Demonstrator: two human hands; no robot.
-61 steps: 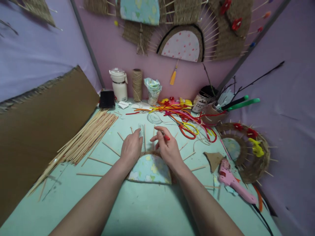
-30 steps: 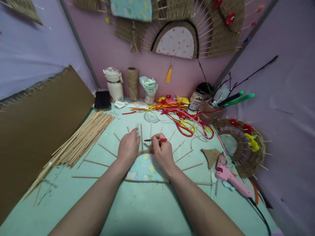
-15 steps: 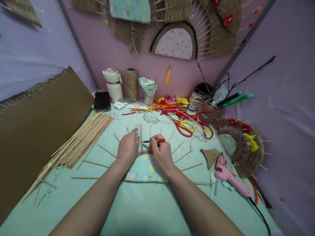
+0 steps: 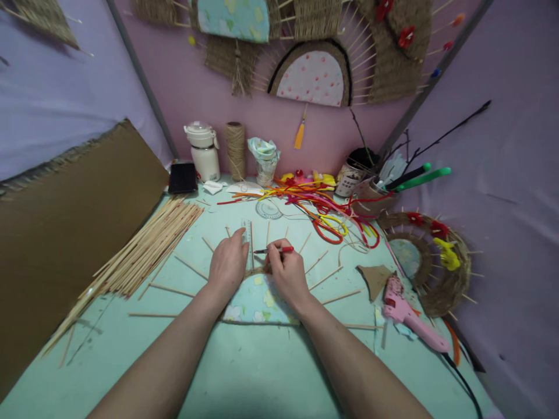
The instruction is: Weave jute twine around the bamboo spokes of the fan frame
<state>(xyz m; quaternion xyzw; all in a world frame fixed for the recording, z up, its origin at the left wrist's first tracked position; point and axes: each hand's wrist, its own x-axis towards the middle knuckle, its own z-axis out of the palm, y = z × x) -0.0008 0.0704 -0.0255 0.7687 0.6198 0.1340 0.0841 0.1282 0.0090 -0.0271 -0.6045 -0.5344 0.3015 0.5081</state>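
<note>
Left hand (image 4: 227,257) on ruler (image 4: 247,231), grip hidden, my right hand (image 4: 287,269) clutches a pen (image 4: 287,249), probably marking this stick (image 4: 252,235), so steady tip next

The left fingers (image 4: 239,235) hide part of the ruler (image 4: 247,231), whose markings are too small to read.

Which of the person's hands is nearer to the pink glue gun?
Right. The right hand, holding a pen, is to the left of the pink glue gun; the left hand, at the ruler, is farther left.
</note>
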